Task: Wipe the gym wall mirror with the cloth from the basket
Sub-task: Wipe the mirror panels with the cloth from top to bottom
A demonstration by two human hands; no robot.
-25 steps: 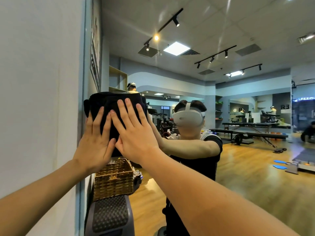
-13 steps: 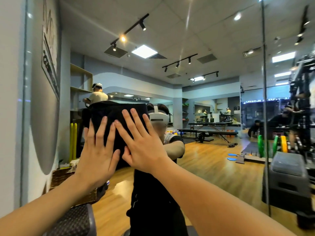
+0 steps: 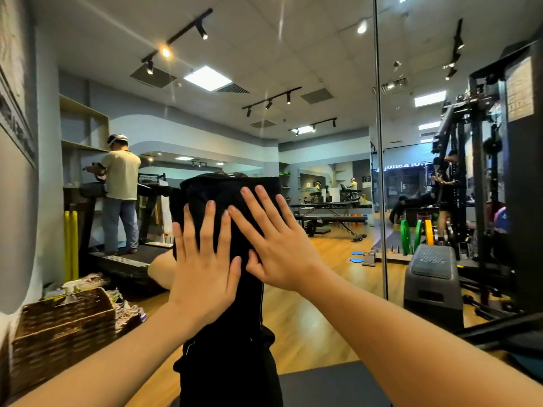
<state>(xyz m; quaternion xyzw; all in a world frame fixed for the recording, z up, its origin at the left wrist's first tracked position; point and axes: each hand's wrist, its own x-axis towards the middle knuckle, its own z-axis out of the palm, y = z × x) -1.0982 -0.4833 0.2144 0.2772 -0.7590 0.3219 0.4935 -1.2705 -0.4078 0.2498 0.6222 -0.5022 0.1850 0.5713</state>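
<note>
The cloth [image 3: 226,201], black and folded into a thick pad, is pressed flat against the mirror [image 3: 323,83] at about mid-height, well left of the vertical seam [image 3: 379,142] that divides the glass into panels. Both hands lie on it side by side. The left hand [image 3: 205,268] is open wide, palm flat, fingers spread and pointing up over the cloth's lower left part. The right hand [image 3: 279,245] is also open wide and flat, fingers fanned up and to the left across the cloth's right side, its thumb just beside the left hand's thumb. Neither hand grips the cloth; both push it against the glass with the palm. Both forearms are bare and reach in from the lower corners of the view.

Behind the cloth the mirror shows the person's own dark-clothed body, the head hidden by the cloth. At the mirror's lower left corner stands a wicker basket [image 3: 64,327], with light-coloured items just behind it. Further back in the reflection a person in a pale shirt [image 3: 122,177] stands on a treadmill [image 3: 126,259], facing away. Right of the seam are a weight rack [image 3: 484,171] with green and yellow plates [image 3: 405,236] and a dark step block [image 3: 432,277] on the wooden floor [image 3: 323,304].
</note>
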